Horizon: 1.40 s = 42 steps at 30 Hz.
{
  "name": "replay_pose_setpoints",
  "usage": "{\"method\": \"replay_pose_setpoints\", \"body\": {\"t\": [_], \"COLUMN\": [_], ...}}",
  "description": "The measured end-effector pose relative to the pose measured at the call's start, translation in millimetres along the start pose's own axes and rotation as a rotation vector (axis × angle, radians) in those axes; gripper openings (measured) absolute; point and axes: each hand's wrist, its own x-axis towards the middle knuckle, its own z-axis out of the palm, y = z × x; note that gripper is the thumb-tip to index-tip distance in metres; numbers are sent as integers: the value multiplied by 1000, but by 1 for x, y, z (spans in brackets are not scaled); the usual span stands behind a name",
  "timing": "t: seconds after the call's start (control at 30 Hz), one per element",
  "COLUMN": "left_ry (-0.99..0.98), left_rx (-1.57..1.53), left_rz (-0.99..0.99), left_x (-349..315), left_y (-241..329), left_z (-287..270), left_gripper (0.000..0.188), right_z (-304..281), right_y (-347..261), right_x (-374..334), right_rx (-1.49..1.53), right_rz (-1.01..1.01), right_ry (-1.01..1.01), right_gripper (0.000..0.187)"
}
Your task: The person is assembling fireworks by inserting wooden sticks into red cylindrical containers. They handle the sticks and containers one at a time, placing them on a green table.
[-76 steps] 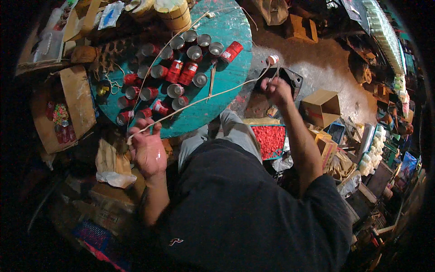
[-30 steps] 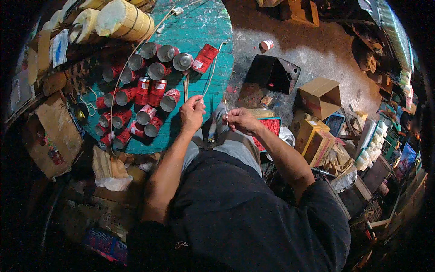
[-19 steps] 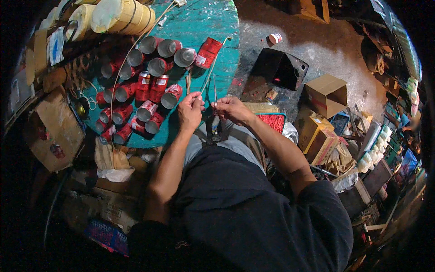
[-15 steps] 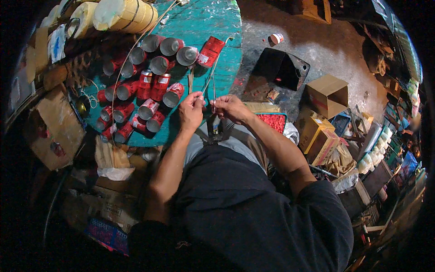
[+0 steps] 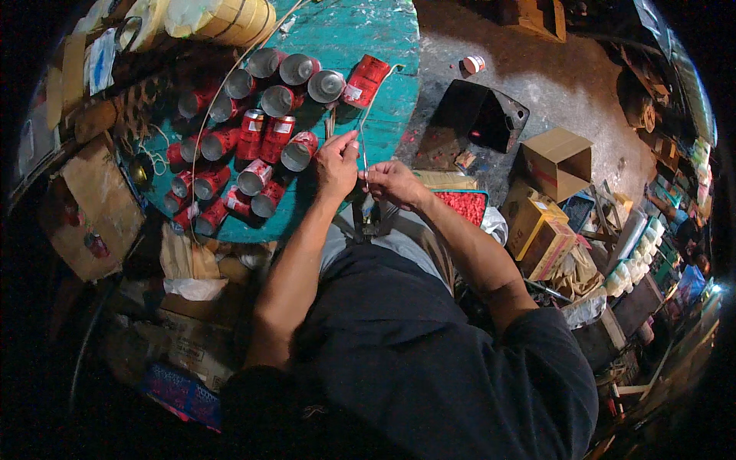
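Observation:
My left hand [image 5: 337, 165] is above the near edge of the teal table, its thumb and fingers pinched together. Whatever they hold, if anything, is too small to make out. Lower and to the right, my right hand [image 5: 393, 185] pinches a thin pale cord [image 5: 364, 129]. The cord runs up past my left fingertips toward a red can [image 5: 366, 80] lying on its side. Under my hands, between my legs, is a small dark object [image 5: 368, 216] with a pale pointed top; its kind is unclear.
Several open-ended red cans [image 5: 299, 69] crowd the left of the teal table [image 5: 383, 31]. A tray of small red pieces [image 5: 464, 205] sits right of my right hand. Beyond are a black box [image 5: 498, 119] and a cardboard box [image 5: 556, 157]. A long thin rod [image 5: 205, 126] crosses the cans.
My left hand has risen a little along the cord, away from my right hand. My right hand stays low, still pinching. The whole view has shifted slightly.

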Motion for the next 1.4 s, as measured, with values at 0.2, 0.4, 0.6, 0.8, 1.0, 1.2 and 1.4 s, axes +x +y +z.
{"method": "replay_pose_setpoints", "body": {"t": [0.2,0.4,0.6,0.8,1.0,1.2,1.4], "left_ry": [-40,-54,-36,-38,-59,-115,-122], "left_rx": [52,42,20,-6,36,-68,-84], "left_rz": [25,5,23,-24,6,-115,-89], "left_x": [-18,-41,-51,-62,-70,-86,-94], "left_y": [8,4,-7,-21,-35,-39,-49], "left_z": [-10,-23,-32,-45,-54,-59,-61], "left_gripper": [30,31,30,30,32,32,33], "right_z": [7,22,34,43,51,64,61], "right_y": [14,25,30,49,64,79,94], "right_x": [2,1,1,5,9,0,5], "right_rx": [-22,-74,-122,-162,-121,-152,-187], "right_rz": [27,63,81,34,51,-5,85], "right_ry": [-1,9,3,-43,-63,-34,14], "right_gripper": [27,28,28,29,29,33,32]}}
